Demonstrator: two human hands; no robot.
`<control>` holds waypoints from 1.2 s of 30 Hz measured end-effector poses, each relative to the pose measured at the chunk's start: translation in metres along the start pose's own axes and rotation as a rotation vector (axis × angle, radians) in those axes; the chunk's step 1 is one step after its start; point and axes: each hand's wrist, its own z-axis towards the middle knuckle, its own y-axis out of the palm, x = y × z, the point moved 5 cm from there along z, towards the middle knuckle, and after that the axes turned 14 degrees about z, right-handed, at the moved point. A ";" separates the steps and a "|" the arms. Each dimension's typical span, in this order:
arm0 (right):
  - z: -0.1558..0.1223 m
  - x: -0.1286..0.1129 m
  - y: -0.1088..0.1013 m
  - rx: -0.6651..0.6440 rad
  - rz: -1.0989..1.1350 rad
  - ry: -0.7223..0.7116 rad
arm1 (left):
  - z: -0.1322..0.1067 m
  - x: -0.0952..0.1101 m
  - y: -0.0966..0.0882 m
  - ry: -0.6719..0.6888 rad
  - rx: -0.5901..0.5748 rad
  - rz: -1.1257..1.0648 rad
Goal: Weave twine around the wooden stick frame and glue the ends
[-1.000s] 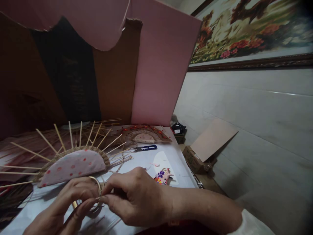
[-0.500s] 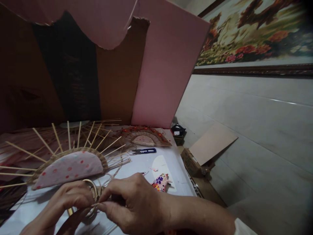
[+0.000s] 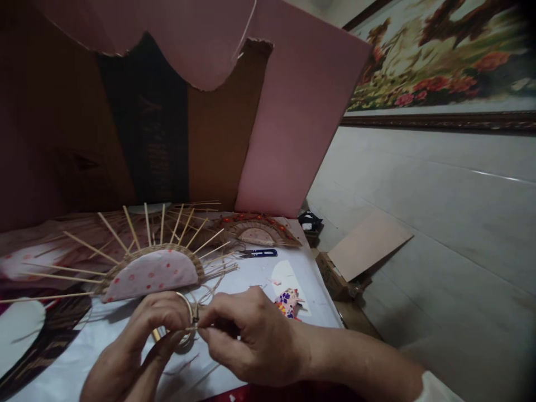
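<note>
My left hand (image 3: 142, 340) is closed round a gold-coloured ring (image 3: 190, 305), fingertips pinched at its right side. Thin twine (image 3: 193, 328) crosses the ring there, and my right hand (image 3: 262, 335) pinches it between thumb and forefinger. The two hands are almost touching. Just beyond them lies a half-round piece covered in pale dotted cloth (image 3: 153, 273), with a woven twine rim (image 3: 136, 253) and thin sticks (image 3: 109, 230) fanning outward. Loose twine trails from its right end toward my hands. The fingers partly hide the ring and any knot on it.
Blue thread snips (image 3: 263, 253) lie behind my right hand, near a finished-looking woven fan (image 3: 255, 234). A flowered cloth scrap (image 3: 288, 300) rests on a white half-round sheet (image 3: 288, 276). A large pink cardboard box (image 3: 285, 123) stands behind. The table's edge is at the right.
The camera view has turned left, so everything sits further right in the picture. Both hands stay pinched at the ring and twine, with little visible change in grip.
</note>
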 end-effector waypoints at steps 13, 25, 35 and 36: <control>-0.016 -0.002 0.003 0.048 0.011 0.318 | -0.002 0.017 0.011 0.003 -0.041 -0.110; -0.030 0.004 0.005 0.213 0.135 0.421 | -0.001 -0.035 0.001 -0.739 0.480 -0.618; -0.036 0.008 0.013 0.188 0.177 0.444 | 0.006 -0.053 -0.014 -0.923 0.615 -0.680; -0.037 0.007 0.013 0.181 0.159 0.431 | 0.007 -0.052 -0.017 -0.916 0.636 -0.676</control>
